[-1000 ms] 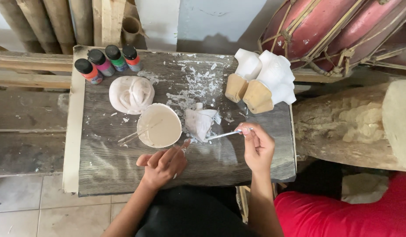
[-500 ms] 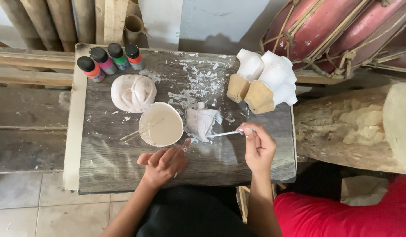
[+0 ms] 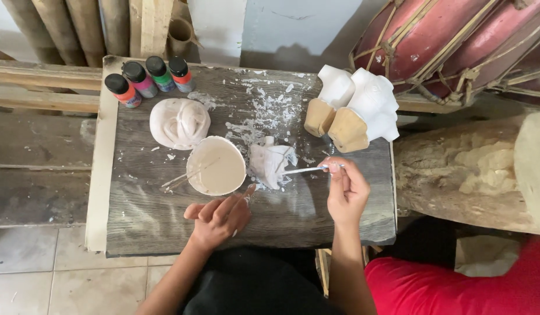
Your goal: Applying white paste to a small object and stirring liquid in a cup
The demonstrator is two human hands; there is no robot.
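Barely anything is shifting: right hand is still pinching a thin tool against the small white piece; left hand is resting open by one bowl. Four paint bottles are lining the worktop corner.

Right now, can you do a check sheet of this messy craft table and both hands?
Surface: grey wooden board, splattered with white bits.
Job's things: small white figure; thin tool touching it; bowl of pale paste holding sticks.
Clutter: four paint bottles, lumpy white cloth, two white moulded pieces.
Grip: right hand pinches the tool; left hand open, fingers beside the bowl.
Cables: nothing seen.
Surroundings: red drums, log, bamboo poles.
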